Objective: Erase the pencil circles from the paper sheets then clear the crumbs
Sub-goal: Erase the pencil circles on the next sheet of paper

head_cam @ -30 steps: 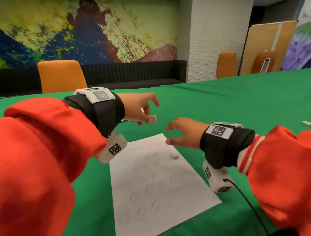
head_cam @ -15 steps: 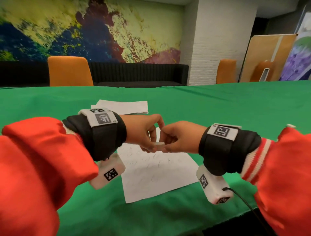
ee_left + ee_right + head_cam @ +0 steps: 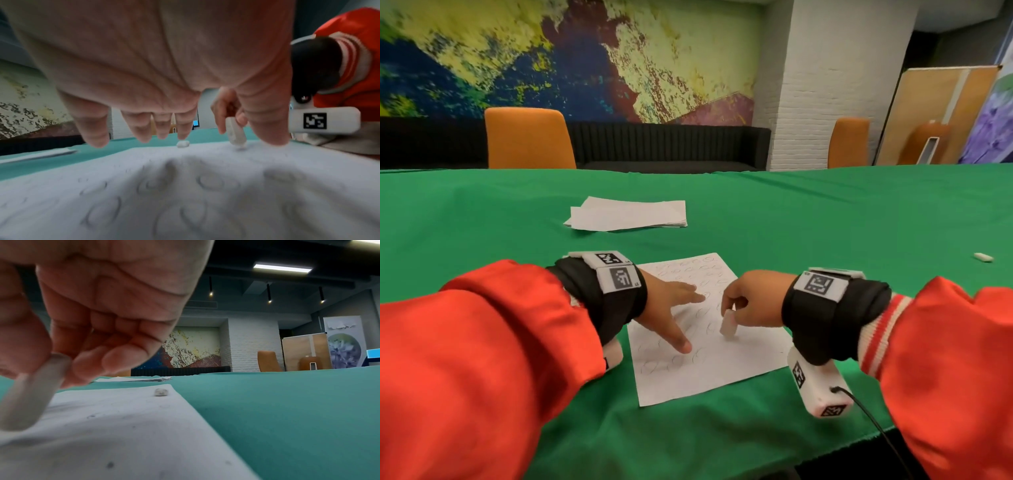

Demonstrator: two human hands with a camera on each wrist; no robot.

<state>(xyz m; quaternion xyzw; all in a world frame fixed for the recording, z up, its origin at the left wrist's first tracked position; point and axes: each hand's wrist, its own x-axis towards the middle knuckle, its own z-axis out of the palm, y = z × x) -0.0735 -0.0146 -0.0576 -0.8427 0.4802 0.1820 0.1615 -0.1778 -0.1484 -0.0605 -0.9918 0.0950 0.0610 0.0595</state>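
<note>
A white paper sheet covered with pencil circles lies on the green table near me. My left hand rests on its left half with straight spread fingers pressing it down. My right hand pinches a white eraser upright, its lower end on or just above the sheet; the right wrist view shows the same eraser between thumb and fingers. A small eraser lump lies near the sheet's far edge, seen as a lump in the left wrist view too.
A stack of white sheets lies farther back on the green tablecloth. A small white piece sits at the right. Orange chairs stand behind the table. The table's near edge runs below my right wrist.
My hands, meeting over the eraser half a second ago, have parted. The left now lies flat on the sheet, and the right has brought the eraser down to the paper.
</note>
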